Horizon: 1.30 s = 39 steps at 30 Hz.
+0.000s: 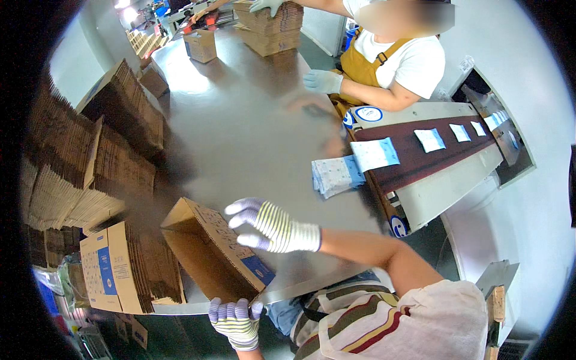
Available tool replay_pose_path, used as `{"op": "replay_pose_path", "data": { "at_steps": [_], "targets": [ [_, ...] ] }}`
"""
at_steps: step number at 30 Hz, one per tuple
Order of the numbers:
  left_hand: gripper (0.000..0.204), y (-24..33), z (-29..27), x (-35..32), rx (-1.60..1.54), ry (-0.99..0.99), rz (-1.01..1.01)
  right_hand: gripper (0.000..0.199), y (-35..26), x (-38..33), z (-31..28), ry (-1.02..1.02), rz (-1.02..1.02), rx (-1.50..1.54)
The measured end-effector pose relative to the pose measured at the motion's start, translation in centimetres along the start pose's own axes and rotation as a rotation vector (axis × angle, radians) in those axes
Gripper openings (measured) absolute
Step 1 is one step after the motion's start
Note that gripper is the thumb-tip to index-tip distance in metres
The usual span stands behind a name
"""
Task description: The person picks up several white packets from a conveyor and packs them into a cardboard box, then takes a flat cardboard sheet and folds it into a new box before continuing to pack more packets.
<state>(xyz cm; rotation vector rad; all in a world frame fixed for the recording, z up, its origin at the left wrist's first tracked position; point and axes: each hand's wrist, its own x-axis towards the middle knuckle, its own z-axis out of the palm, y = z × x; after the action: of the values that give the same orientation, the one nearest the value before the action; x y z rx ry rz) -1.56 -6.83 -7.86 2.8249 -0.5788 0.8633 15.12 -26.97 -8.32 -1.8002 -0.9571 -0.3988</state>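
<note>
An opened brown cardboard box [201,249] with blue print lies tilted at the near edge of the grey metal table [252,120]. My left hand [235,319], in a striped glove, grips the box's near lower corner at the table edge. My right hand [271,226], also in a striped glove, is over the box's right side with fingers spread, touching or just above its upper edge. It holds nothing.
Stacks of flattened cartons stand at the left [114,120] and near left [141,273]. A pile of blue-white packets [335,175] lies at the end of a brown conveyor belt [420,157] carrying more packets. A co-worker's gloved hand [323,81] rests on the table; another box [201,45] stands at the back.
</note>
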Motion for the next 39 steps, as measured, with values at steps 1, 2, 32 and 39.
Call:
{"op": "replay_pose_path", "data": {
  "at_steps": [1, 2, 32, 39],
  "targets": [
    [0.028, 0.1, 0.1, 0.0, 0.001, -0.006, 0.000, 0.028, 0.9, -0.4, -1.4, -0.046, 0.026, -0.062],
    [0.028, 0.1, 0.2, 0.0, 0.004, -0.009, 0.000, 0.028, 1.8, -0.7, -2.8, -0.091, 0.049, -0.124],
    [0.028, -0.1, 0.5, 0.0, -0.041, 0.050, -0.092, 0.068, 4.2, -4.2, -11.4, -1.119, 0.675, -0.826],
    [0.028, -0.1, 0.9, 0.4, -0.008, 0.057, -0.049, 0.071, 0.1, -11.0, -4.7, -0.793, 0.236, -1.026]
  ]
}}
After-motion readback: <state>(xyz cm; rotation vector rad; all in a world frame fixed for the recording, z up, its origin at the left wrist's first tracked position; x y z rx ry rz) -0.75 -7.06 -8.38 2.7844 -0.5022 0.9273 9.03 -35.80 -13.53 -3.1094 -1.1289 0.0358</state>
